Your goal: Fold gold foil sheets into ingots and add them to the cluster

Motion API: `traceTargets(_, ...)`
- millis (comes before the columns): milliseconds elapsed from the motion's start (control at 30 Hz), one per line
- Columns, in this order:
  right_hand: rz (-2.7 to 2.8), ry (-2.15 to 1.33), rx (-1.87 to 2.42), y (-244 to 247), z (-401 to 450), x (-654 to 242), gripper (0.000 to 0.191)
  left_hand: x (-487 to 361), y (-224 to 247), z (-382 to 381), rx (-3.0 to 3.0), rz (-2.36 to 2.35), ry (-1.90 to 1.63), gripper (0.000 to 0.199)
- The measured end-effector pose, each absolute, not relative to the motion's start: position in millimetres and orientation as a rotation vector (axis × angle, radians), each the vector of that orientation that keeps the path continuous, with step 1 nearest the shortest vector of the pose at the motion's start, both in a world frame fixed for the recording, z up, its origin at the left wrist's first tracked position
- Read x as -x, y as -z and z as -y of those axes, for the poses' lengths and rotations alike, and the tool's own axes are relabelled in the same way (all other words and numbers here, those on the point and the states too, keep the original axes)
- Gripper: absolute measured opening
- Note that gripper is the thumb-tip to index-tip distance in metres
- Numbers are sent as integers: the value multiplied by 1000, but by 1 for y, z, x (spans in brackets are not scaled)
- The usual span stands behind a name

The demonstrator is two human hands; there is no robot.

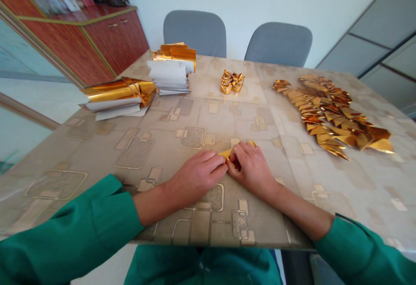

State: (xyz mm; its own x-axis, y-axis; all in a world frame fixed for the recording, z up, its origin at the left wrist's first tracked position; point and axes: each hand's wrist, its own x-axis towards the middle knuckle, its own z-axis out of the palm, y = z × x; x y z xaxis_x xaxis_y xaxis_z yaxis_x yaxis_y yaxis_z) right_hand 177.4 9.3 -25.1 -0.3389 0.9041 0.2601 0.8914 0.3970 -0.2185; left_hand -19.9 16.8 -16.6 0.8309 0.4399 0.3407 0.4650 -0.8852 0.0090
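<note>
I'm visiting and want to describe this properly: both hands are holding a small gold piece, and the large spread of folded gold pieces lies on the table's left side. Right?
Not quite: the head view shows the large spread of folded gold pieces on the right side of the table. The left hand and right hand are indeed holding a small gold piece.

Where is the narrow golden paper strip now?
Head view: the golden strip is held by the left hand and right hand, near the middle of the beige table's front edge.
</note>
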Motion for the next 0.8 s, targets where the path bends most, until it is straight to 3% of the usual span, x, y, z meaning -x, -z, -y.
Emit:
traceTargets(267, 2363, -160, 1323, 20, -9, -190, 11, 25, 22, -14, 3009, 730, 353, 26)
traceTargets(467, 2606, 152, 935, 12, 7, -211, 20, 24, 19, -12, 2969, 742, 364, 25)
traceTargets(800, 2608, 36, 966, 17, 13, -217, 29, 53, 17, -19, 2868, 793, 456, 25)
